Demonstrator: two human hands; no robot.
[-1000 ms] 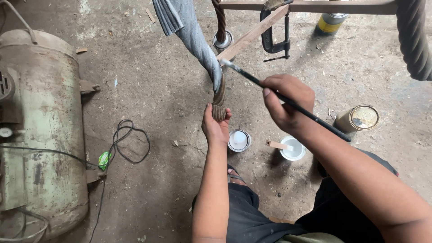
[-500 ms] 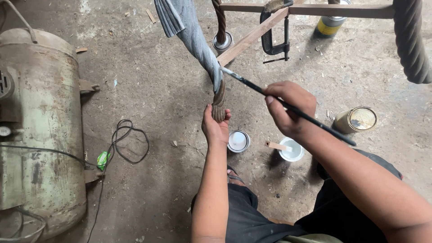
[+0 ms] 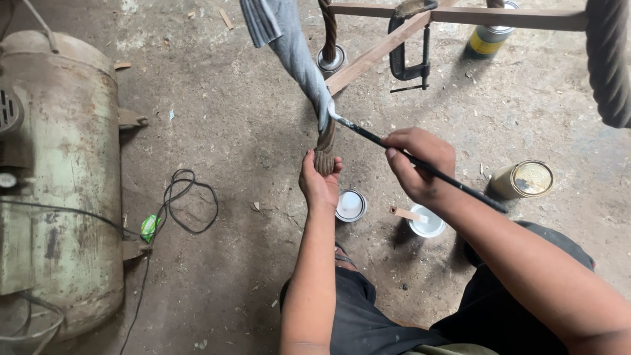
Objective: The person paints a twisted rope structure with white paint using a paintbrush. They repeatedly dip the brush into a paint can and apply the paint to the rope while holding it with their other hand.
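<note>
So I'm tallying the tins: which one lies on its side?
The gold-lidded metal tin by the right forearm; the yellow-labelled tin stands upright.

Brush [image 3: 420,164] — black handle, pale bristle tip. Twisted leg [image 3: 324,148] — dark brown, rope-like spiral pattern, upper part painted grey-blue. Tank [image 3: 56,184] — faded pale green with rust stains. Cable [image 3: 187,200] — black; tag beside it bright green. Clamp [image 3: 409,46] — dark grey. Tin [image 3: 524,179] — yellowish, tarnished lid. Cup [image 3: 427,223] and lid [image 3: 350,205] — white. Floor [image 3: 230,118] — dusty grey-brown.
</note>
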